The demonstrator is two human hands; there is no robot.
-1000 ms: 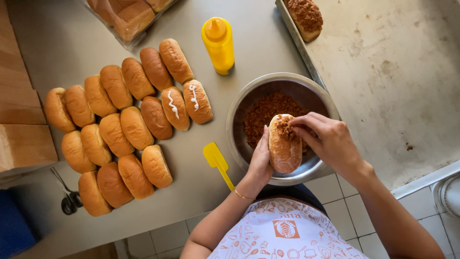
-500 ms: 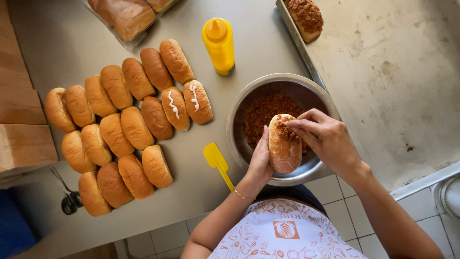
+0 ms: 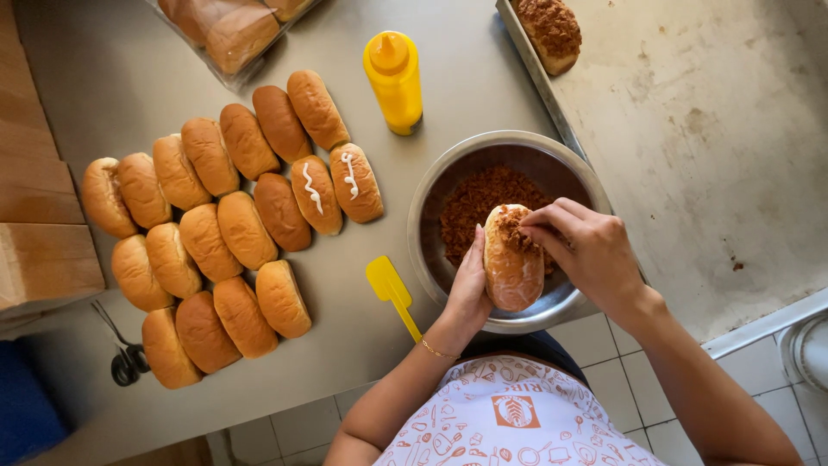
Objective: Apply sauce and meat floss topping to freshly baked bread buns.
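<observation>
My left hand [image 3: 468, 289] holds a glazed oblong bun [image 3: 511, 259] over a round metal bowl [image 3: 431, 185] of brown shredded topping [image 3: 479, 200]. My right hand [image 3: 588, 250] pinches some of that topping and presses it onto the top end of the bun. Part of the bun's upper end is covered in brown crumbs; the rest is shiny and bare.
Rows of plain buns [image 3: 203, 237] lie on the steel table, two with white cream lines [image 3: 332, 185]. A yellow squeeze bottle [image 3: 394, 82], a yellow spatula [image 3: 392, 292], scissors [image 3: 125, 354], bagged buns [image 3: 228, 26], and a metal tray [image 3: 716, 164] holding a coated bun [image 3: 549, 30] are nearby.
My right hand has shifted slightly along the bun's top, spreading the topping. The bun stays over the bowl in my left hand.
</observation>
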